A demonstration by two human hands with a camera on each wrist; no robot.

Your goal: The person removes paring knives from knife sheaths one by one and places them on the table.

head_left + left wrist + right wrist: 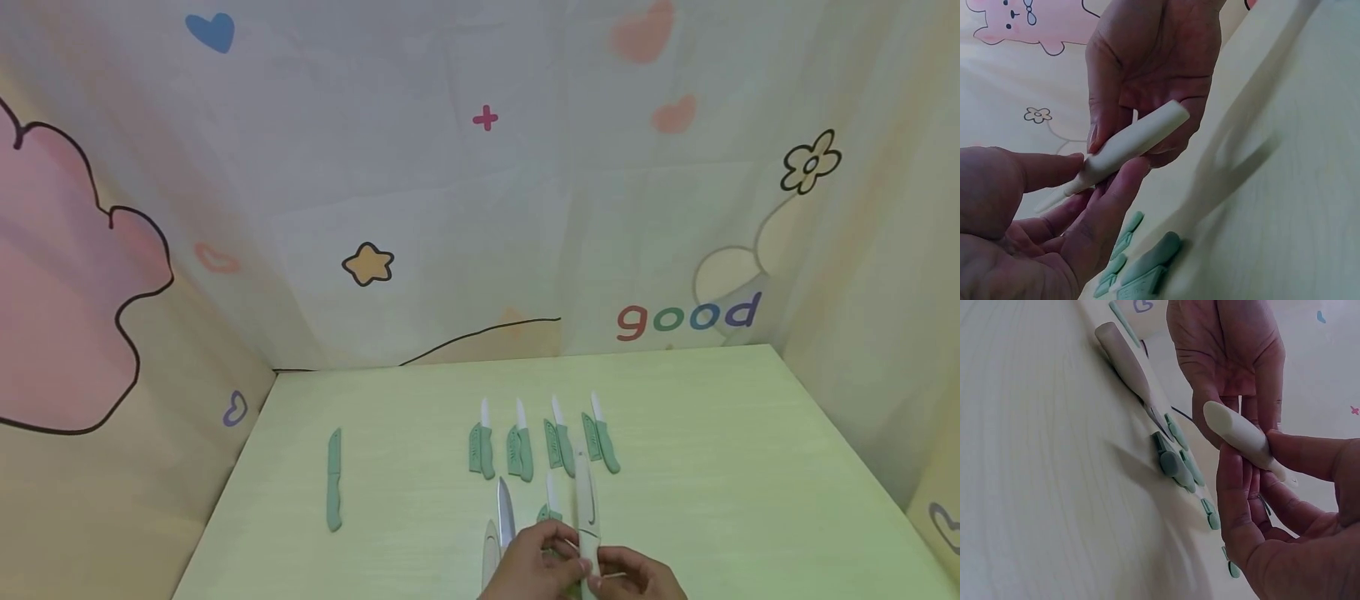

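My left hand and right hand both pinch the handle of a cream-coloured knife, low in the head view. Its blade is covered by a cream sheath with a slot, pointing away from me. In the right wrist view, the thumb and fingers of my right hand hold the handle from one side, with my left hand opposite. Just left of the hands, a bare steel-bladed knife lies beside another cream sheath. A green knife with a white blade is partly hidden behind my left hand.
Several green-handled knives with white blades lie in a row, each beside a green sheath. A sheathed green knife lies apart at the left of the pale table. A patterned curtain hangs behind.
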